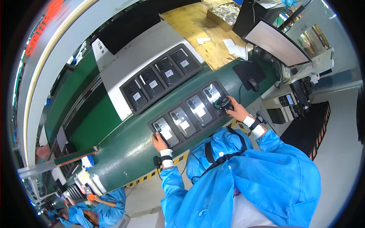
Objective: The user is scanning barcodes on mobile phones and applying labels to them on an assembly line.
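My left hand (pixel 159 142) grips the near left corner of a black tray (pixel 189 129) that lies on the green conveyor belt (pixel 125 148). Several silver phones (pixel 199 110) lie in the tray's slots, each with a white label. At the tray's right end, my right hand (pixel 236 110) is shut on a black handheld scanner (pixel 222 102) that hangs over the rightmost phone (pixel 211 93). Both forearms wear blue sleeves and white wrist straps.
A second black tray (pixel 161 78) with dark phones lies on a white surface beyond. A monitor (pixel 276 42), a mouse (pixel 253 84) on a black pad, a small printer (pixel 286 104) and a wooden board (pixel 197 26) stand to the right. Another person in blue (pixel 99 211) works at lower left.
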Demonstrator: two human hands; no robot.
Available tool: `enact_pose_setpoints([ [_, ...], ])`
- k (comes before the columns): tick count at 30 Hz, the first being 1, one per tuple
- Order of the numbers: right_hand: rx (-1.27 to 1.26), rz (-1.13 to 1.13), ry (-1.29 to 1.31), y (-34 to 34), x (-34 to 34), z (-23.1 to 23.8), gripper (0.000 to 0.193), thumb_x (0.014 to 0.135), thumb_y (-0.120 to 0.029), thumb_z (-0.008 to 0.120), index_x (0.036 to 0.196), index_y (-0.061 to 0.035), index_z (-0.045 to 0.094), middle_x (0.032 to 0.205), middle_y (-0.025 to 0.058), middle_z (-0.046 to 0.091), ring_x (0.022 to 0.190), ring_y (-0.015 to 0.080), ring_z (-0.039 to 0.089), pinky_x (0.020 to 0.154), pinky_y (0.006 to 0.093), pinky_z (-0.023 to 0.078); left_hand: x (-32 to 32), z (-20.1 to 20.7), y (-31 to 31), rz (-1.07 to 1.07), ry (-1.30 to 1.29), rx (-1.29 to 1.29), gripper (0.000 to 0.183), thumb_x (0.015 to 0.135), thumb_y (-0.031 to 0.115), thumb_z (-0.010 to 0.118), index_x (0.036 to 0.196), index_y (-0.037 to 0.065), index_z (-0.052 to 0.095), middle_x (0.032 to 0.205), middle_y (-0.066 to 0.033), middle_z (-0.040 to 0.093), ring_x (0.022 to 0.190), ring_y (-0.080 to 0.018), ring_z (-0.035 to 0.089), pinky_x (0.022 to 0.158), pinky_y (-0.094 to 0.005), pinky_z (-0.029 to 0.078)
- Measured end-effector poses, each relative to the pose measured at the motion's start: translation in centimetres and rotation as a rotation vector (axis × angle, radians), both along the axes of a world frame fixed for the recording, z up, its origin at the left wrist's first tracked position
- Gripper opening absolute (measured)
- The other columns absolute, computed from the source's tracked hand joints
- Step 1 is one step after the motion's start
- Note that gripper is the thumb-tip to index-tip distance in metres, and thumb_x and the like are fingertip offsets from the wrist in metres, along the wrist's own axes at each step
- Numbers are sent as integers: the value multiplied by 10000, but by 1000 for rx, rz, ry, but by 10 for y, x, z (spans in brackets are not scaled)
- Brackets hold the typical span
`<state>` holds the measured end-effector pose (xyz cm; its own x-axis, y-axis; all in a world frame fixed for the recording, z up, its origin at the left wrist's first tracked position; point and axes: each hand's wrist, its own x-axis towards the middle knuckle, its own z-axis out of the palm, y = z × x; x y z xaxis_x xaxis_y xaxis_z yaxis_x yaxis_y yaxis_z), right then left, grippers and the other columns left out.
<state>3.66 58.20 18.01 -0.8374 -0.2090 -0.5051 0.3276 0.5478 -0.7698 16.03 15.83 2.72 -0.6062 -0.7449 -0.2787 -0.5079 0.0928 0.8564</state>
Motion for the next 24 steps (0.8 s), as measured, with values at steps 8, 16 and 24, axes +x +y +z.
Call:
enact_pose_setpoints([
  [8,45,347,230,-61,11,-14,772,889,-152,664,1558,-88,284,1220,291,655,1157,469,635,979,474,509,0,7,2,16,-42,-45,557,1001,425,578,1269,-61,629,1213,-276,678,1114,-415,646,987,-441,470],
  [16,-82,495,221,-106,16,2,774,887,-174,650,1562,-95,279,1162,312,673,1108,489,645,943,495,512,1,0,0,4,-17,-62,566,1004,423,587,1264,-78,623,1224,-278,665,1113,-423,637,991,-443,467],
  [24,21,607,152,-153,21,16,778,884,-171,641,1565,-124,266,1071,309,676,975,498,657,841,539,492,0,4,1,3,-13,-46,560,1006,419,582,1274,-71,620,1224,-274,664,1110,-415,638,988,-444,466],
])
